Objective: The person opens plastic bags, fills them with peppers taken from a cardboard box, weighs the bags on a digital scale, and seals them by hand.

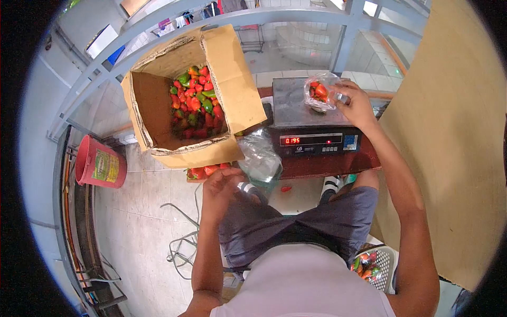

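Observation:
My right hand (pixel 355 104) grips the top of a clear plastic bag of red peppers (pixel 319 92), its fingers closed. The bag is over the metal pan of a digital scale (pixel 288 100), whose red display reads 0.195. A small silvery thing shows at my right fingers; I cannot tell what it is. My left hand (pixel 219 191) is low on the left with fingers curled together, and whatever may be in them is hidden. Beside it lie crumpled clear plastic bags (pixel 259 153). Above it, an open cardboard box (pixel 235 79) holds many red and green peppers (pixel 195 103).
More red peppers (pixel 197 173) show under the box's near edge. A white basket (pixel 390 264) with peppers stands by my right hip. A pink bucket (pixel 110 164) and loose green strapping (pixel 182 248) are on the tiled floor. Grey railings (pixel 296 17) run behind; a tan panel (pixel 449 142) stands right.

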`<state>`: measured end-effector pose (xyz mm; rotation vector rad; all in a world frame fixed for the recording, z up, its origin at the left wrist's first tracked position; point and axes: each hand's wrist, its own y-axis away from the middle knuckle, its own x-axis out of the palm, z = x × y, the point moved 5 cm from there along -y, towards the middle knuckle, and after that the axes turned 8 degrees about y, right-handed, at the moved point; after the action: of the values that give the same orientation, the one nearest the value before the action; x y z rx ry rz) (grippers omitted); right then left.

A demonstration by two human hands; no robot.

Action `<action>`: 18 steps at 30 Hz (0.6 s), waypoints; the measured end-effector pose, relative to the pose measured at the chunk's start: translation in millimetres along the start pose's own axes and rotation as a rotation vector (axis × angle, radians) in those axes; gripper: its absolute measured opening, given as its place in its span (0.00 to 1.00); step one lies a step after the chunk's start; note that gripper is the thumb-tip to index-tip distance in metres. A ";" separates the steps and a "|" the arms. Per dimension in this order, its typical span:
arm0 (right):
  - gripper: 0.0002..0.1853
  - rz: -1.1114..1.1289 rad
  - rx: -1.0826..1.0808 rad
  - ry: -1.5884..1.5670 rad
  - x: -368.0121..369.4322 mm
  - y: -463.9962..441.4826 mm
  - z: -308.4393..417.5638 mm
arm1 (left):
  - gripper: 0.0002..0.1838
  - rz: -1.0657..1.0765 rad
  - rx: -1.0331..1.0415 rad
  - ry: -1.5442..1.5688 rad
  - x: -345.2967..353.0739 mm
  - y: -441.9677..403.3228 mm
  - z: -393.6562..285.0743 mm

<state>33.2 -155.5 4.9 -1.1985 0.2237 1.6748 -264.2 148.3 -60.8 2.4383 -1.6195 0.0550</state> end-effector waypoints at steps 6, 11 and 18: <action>0.15 -0.114 -0.097 0.218 -0.4 5.1 -0.8 | 0.11 0.024 -0.009 -0.003 -1.1 -1.0 8.8; 0.14 -0.123 -0.087 0.234 4.8 -1.1 -4.2 | 0.12 0.013 -0.019 -0.008 1.9 -0.7 7.8; 0.25 -0.061 -0.080 0.088 21.7 -8.1 -5.4 | 0.09 0.069 0.039 -0.172 33.2 -17.8 3.0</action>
<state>43.2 -141.9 -11.8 -1.3278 0.1736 1.5924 -235.1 124.2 -61.5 2.4753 -1.7900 -0.1165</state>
